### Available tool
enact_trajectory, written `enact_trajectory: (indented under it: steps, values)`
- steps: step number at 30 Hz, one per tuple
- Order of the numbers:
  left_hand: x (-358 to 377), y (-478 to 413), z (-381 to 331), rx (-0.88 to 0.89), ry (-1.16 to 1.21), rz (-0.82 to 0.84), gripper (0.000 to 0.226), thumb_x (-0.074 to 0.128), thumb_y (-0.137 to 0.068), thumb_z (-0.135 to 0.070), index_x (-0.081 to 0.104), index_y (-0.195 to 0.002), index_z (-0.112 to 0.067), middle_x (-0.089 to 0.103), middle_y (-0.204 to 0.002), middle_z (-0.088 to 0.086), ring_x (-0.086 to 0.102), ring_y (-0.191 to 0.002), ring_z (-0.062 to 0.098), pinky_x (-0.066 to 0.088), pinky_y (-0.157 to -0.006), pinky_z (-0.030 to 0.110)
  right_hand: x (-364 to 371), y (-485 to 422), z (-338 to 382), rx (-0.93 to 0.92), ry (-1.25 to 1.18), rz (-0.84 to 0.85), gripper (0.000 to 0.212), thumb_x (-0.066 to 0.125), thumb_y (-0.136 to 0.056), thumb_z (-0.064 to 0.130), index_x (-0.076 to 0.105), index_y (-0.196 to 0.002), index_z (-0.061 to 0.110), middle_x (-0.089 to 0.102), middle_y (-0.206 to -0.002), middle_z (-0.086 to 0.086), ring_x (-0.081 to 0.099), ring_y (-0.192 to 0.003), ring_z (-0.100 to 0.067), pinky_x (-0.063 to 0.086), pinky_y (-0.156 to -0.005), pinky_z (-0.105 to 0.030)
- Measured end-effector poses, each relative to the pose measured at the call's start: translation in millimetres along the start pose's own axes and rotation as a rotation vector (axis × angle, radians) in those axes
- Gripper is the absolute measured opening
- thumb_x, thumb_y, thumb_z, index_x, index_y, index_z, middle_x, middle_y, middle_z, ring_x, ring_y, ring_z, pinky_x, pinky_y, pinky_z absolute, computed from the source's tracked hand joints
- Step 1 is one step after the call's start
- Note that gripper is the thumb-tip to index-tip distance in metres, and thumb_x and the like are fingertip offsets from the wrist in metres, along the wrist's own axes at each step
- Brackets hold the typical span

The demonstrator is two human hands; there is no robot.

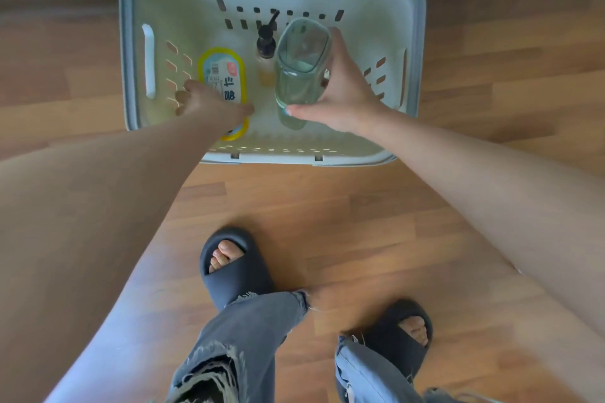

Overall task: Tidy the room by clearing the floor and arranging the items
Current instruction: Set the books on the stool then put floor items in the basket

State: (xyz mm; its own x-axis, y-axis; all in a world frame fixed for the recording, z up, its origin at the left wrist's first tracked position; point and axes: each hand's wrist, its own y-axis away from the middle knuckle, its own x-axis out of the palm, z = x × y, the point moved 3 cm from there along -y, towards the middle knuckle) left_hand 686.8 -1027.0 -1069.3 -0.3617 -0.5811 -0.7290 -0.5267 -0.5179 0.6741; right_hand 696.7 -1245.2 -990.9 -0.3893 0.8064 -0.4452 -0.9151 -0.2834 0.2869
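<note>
White perforated plastic basket with a grey rim [126, 42] on the brown wooden plank floor [360, 206], three items inside, both hands reaching in.

At the basket's left, the left hand [209, 101] lies over the near end of a flat oval packet with a yellow edge and a white-and-blue printed label [222, 72], which lies on the basket's bottom; its fingers bend at the packet's left edge, but it cannot be told whether they grip it. Just right of the packet stands a small clear pump bottle with a dark pump head and yellowish liquid [265, 52]. Beside that, the right hand [343, 91] grasps a tall clear green-tinted plastic container [299, 59], thumb on its near side, fingers round the far side.
</note>
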Motion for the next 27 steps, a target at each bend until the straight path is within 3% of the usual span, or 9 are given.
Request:
enact_trajectory:
  steps: [4, 7, 13, 17, 22, 27]
  values:
    - [26, -27, 9, -0.02, -0.056, 0.018, 0.122, 0.07, -0.025, -0.069, 0.034, -0.129, -0.017, 0.041, -0.129, 0.015, 0.047, -0.115, 0.036, 0.043, -0.095, 0.05, 9, -4, -10, -0.022, 0.017, 0.049, 0.087, 0.087, -0.062, 0.024, 0.034, -0.131, 0.015, 0.044, -0.122, 0.004, 0.047, -0.113, -0.007, 0.031, -0.089, 0.003]
    - [39, -40, 8, -0.009, -0.078, 0.014, 0.122, 0.069, -0.022, -0.071, 0.036, -0.127, -0.019, 0.041, -0.129, 0.015, 0.048, -0.114, 0.036, 0.043, -0.094, 0.051, 14, -6, -13, -0.05, 0.026, 0.06, 0.091, 0.088, -0.061, 0.023, 0.033, -0.133, 0.014, 0.04, -0.123, 0.006, 0.045, -0.116, -0.007, 0.03, -0.093, 0.002]
    - [23, -22, -5, 0.038, -0.098, 0.01, 0.115, 0.081, -0.045, -0.061, 0.028, -0.133, -0.01, 0.033, -0.135, 0.018, 0.042, -0.12, 0.036, 0.041, -0.097, 0.048, 23, -11, -21, -0.073, 0.05, 0.072, 0.094, 0.089, -0.058, 0.024, 0.033, -0.133, 0.011, 0.04, -0.125, 0.003, 0.045, -0.117, -0.008, 0.035, -0.093, -0.003]
    - [26, -24, -5, 0.082, -0.143, 0.018, 0.117, 0.082, -0.06, -0.053, 0.015, -0.143, -0.004, 0.026, -0.144, 0.02, 0.036, -0.128, 0.038, 0.036, -0.102, 0.047, 29, -12, -24, -0.061, 0.053, 0.061, 0.097, 0.09, -0.056, 0.026, 0.032, -0.132, 0.013, 0.043, -0.125, 0.0, 0.045, -0.121, -0.017, 0.042, -0.099, -0.026]
    - [29, -28, -6, 0.109, -0.267, 0.005, 0.125, 0.081, -0.061, -0.054, 0.007, -0.146, 0.001, 0.017, -0.15, 0.024, 0.031, -0.134, 0.039, 0.033, -0.104, 0.047, 32, -14, -27, -0.071, 0.061, 0.042, 0.096, 0.09, -0.055, 0.029, 0.032, -0.131, 0.014, 0.042, -0.123, 0.002, 0.044, -0.121, -0.021, 0.043, -0.099, -0.033]
    - [36, -34, -6, 0.147, -0.294, -0.007, 0.116, 0.083, -0.057, -0.052, 0.019, -0.14, -0.001, 0.032, -0.138, 0.021, 0.04, -0.125, 0.034, 0.04, -0.094, 0.043, 34, -12, -29, -0.092, 0.072, 0.062, 0.096, 0.09, -0.055, 0.03, 0.031, -0.128, 0.013, 0.043, -0.125, -0.002, 0.045, -0.121, -0.023, 0.045, -0.099, -0.041]
